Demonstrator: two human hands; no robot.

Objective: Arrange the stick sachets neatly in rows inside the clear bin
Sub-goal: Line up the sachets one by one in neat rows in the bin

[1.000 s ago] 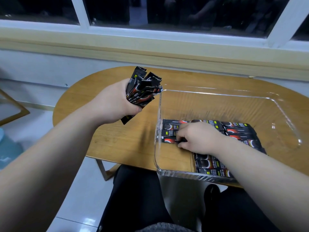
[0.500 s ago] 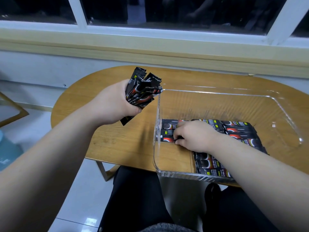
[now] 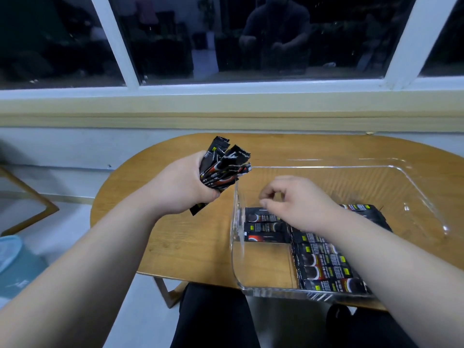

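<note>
- Head view. The clear bin (image 3: 234,234) is noted as hard transparent plastic, rectangular with rounded corners, its glossy walls streaked with glare. It is set on the right part of an oval, wood-grain worktop (image 3: 175,242).
- Stick sachets (image 3: 324,262) are laid flat on the bin floor, side by side in rows. They are slim black foil sticks printed in red, white and yellow-green. A short row of three (image 3: 263,228) is seen against the left wall.
- A loose bundle of sachets (image 3: 223,167) is gripped in the left hand (image 3: 185,187), fingers clenched round it. It is held outside the bin, just beside its far left corner, with the crimped ends fanned upward.
- The right hand (image 3: 296,199) is held above the laid rows. Its fingers (image 3: 268,194) are loosely curled and released, with nothing held.
- Half a second earlier the right hand was pressed down on the left row. It is now lifted off, and the three sachets are exposed. The bundle is held as before.
- Part of the rows is covered by the right forearm.
- Around: a white-framed window (image 3: 113,46) with dark reflecting glass, a blue round object (image 3: 15,262) on the floor, and dark trousers (image 3: 213,317) below the worktop.
</note>
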